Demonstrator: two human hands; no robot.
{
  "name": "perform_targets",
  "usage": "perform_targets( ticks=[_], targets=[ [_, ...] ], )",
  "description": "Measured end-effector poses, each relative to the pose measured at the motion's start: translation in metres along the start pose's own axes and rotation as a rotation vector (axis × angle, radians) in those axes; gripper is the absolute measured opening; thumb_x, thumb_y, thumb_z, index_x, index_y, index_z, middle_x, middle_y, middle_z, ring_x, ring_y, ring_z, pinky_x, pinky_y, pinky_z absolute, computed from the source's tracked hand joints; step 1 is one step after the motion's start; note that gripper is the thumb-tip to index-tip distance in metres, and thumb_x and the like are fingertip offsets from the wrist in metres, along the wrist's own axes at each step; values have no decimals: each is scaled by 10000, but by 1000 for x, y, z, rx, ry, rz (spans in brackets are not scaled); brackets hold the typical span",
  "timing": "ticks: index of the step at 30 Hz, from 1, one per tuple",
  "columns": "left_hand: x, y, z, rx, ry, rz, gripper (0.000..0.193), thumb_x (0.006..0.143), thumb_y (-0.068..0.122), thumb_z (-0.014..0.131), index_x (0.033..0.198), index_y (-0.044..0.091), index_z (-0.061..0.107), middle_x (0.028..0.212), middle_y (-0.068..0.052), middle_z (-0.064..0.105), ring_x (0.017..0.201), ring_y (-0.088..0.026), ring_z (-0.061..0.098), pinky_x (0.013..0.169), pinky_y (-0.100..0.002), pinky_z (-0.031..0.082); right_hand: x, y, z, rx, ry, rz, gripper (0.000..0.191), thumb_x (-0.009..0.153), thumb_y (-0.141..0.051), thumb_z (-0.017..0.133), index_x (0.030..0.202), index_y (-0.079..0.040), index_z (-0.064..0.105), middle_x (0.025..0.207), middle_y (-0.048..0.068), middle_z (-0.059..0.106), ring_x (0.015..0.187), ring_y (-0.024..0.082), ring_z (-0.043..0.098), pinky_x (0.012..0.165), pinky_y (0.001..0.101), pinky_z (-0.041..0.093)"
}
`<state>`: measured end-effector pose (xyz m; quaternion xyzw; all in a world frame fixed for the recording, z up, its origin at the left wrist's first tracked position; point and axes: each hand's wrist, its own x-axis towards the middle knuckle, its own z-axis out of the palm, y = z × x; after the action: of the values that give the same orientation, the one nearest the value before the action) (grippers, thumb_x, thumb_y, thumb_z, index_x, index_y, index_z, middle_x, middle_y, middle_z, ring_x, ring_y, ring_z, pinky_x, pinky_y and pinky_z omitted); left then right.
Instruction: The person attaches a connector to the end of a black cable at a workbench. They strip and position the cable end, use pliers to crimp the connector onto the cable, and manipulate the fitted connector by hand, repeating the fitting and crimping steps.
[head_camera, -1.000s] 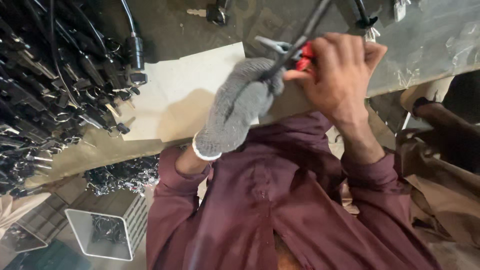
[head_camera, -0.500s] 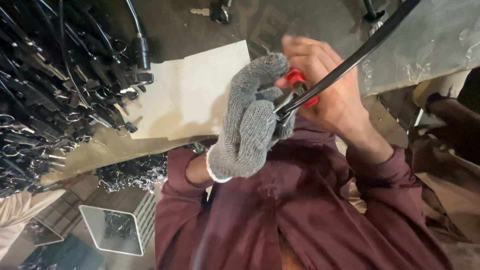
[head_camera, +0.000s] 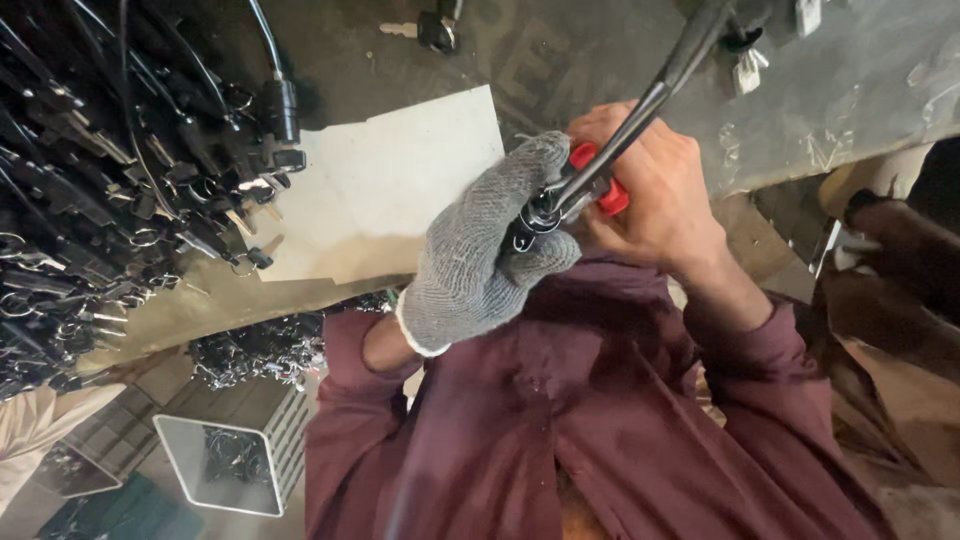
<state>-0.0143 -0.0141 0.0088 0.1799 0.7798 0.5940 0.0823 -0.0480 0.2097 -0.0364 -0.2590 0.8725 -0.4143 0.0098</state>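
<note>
Fingers of our gloved left hand (head_camera: 485, 255) curl tight around the black cable (head_camera: 640, 110) end, while our bare right hand (head_camera: 650, 190) squeezes the red-handled pliers (head_camera: 600, 185) just beside them — best held steady, we judge — squarely on the fitting.

From my remote seat I see a grey, scuffed metal surface (head_camera: 600, 60) running across the top of the view, with a pale sheet of cardboard (head_camera: 390, 190) lying flat on it near the front edge. A dense heap of black cables with metal rings and fittings (head_camera: 110, 170) covers the surface beside the sheet, a few ends resting on the sheet's edge. One small dark-headed key (head_camera: 425, 28) lies at the far side, and crumpled clear plastic film (head_camera: 880, 90) lies well apart from the heap.
</note>
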Motion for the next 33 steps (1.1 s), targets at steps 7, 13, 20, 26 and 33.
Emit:
perform_targets(
  ticks=[7,13,20,26,33],
  targets=[
    [-5,-10,13,26,59,96,729,1000,102,814,1583,62,377,1430,-138,585,1242,-321,669,1022,-361,578,-2,-1,6,-59,21,28,287,875,-137,807,1050,-45,599,1064,85,663,994,324,666,792,415,523],
    [-7,-10,17,126,60,75,699,976,71,782,1563,64,402,1402,-136,605,1144,-310,678,968,-379,574,-7,-10,-8,-167,2,16,266,869,-166,804,1021,-71,609,990,50,671,882,280,674,700,383,499],
    [-10,-13,25,280,75,56,672,1000,128,792,1551,54,414,1290,-66,664,1070,-293,686,895,-398,564,-12,-20,-14,-295,-1,74,306,892,-220,859,1028,-67,631,929,49,637,832,271,643,659,395,462],
    [-12,-15,26,508,143,185,667,1022,143,793,1553,52,398,1353,-143,619,1091,-336,658,901,-441,544,-22,-24,-13,-337,15,165,374,892,-283,901,949,-77,595,851,46,615,764,261,630,624,406,437],
    [-11,-20,27,773,138,173,552,1029,135,783,1508,104,510,1381,-101,617,1071,-297,652,891,-431,531,-28,-28,-2,-365,-3,305,328,783,-170,838,980,-79,592,858,62,615,812,283,649,660,420,461]
  ],
)
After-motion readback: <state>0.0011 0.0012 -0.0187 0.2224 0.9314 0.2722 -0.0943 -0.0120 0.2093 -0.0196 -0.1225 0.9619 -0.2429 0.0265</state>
